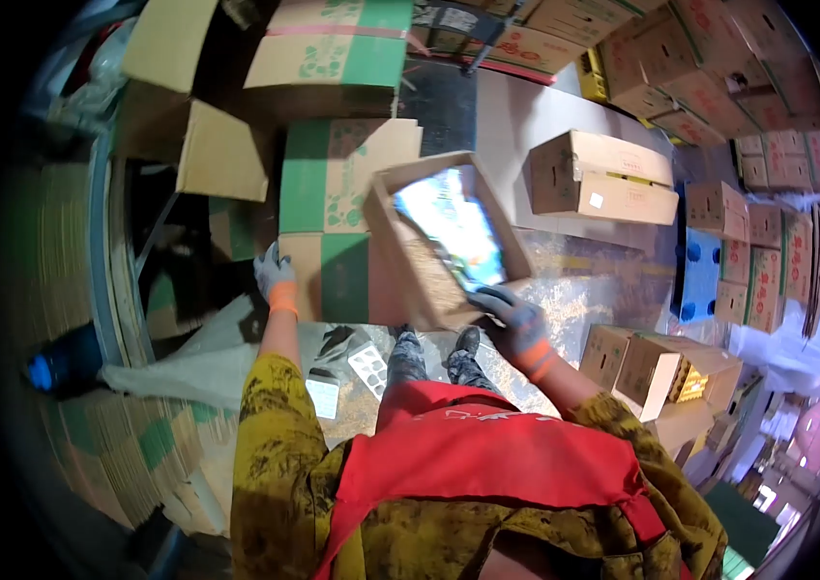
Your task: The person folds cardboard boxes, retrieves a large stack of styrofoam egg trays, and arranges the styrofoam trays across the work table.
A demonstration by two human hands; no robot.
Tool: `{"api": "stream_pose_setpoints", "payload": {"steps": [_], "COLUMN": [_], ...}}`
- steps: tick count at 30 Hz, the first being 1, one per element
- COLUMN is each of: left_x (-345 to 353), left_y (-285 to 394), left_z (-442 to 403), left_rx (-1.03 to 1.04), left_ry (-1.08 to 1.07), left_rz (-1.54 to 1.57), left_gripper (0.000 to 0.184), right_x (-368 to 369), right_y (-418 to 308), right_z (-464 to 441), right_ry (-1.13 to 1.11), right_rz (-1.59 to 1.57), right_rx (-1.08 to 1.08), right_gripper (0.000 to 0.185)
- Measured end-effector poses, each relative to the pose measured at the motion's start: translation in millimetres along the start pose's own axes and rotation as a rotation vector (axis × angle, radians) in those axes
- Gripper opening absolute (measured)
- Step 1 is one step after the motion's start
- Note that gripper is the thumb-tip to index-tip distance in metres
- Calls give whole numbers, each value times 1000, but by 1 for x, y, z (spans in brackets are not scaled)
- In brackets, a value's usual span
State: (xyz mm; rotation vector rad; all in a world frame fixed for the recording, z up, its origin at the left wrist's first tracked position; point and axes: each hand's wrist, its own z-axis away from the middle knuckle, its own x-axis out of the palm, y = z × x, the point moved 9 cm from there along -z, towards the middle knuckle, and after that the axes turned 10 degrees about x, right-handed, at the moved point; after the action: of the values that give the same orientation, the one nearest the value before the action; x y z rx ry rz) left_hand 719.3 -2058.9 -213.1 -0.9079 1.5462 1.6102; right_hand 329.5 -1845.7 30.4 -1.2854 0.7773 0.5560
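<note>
My left hand (276, 278), in a grey glove with an orange cuff, is at the left edge of a closed green-and-brown cardboard box (306, 275). Its fingers point forward, slightly apart, with nothing visible between them. On my right side, a gloved hand of mine, the right hand (514, 327), grips the near right corner of a small open cardboard box (398, 261). This box is tilted above the larger box and a little blurred. Inside it lies a shiny blue, white and green plastic packet (453, 227), over a brown bottom.
Ahead stand more green-printed boxes (328, 60). A closed brown carton (613, 184) is to the right, and an open carton (652, 372) with yellow contents is nearer. Stacked cartons (690, 68) fill the far right. Flattened cardboard (62, 242) and plastic sheeting (188, 362) lie left.
</note>
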Motion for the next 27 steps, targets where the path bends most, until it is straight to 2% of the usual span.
{"api": "stream_pose_setpoints", "payload": {"steps": [2,4,5,6,7,9,10,11,12,14,16,18,21,23,25,27], "left_x": [0,5,13,1,-1,0,2,3,6,19,44,77,134,173,222,259], "left_y": [5,-6,-21,-11,-1,10,18,25,32,54,88,128,193,240,311,391], "left_z": [8,10,11,17,14,20,26,36,47,79,120,171,254,319,386,454], "left_rx": [22,-36,-21,-127,-92,38,94,145,188,269,340,405,500,613,824,906], "left_ry": [77,66,144,144,176,204,205,201,186,119,-4,-194,-544,-767,-951,-1125], "left_rz": [34,118,188,267,296,331,343,349,351,356,370,391,385,357,294,239], "left_gripper": [45,45,45,46,45,45,44,44,44,44,44,44,44,44,46,42], "right_x": [33,72,94,113,154,108,147,143,139,101,73,30,-12,-41,-54,-43], "right_y": [-10,-21,-22,-22,-21,-51,-37,-35,-28,1,68,145,241,274,319,345], "right_z": [-22,-43,-49,-54,-58,-48,-30,-15,0,36,88,168,313,418,518,617], "right_ry": [-7,-41,-60,-76,-347,-516,-147,-197,-450,-519,-212,-185,57,173,300,445], "right_rz": [4,-5,35,79,-84,-182,-234,-335,-168,-62,-177,-212,-320,-390,-441,-540], "right_rx": [-50,-69,-83,-94,33,32,-299,-285,-83,43,123,477,742,901,1025,1158], "right_gripper": [42,45,46,47,50,57,53,56,55,53,50,50,51,51,53,54]}}
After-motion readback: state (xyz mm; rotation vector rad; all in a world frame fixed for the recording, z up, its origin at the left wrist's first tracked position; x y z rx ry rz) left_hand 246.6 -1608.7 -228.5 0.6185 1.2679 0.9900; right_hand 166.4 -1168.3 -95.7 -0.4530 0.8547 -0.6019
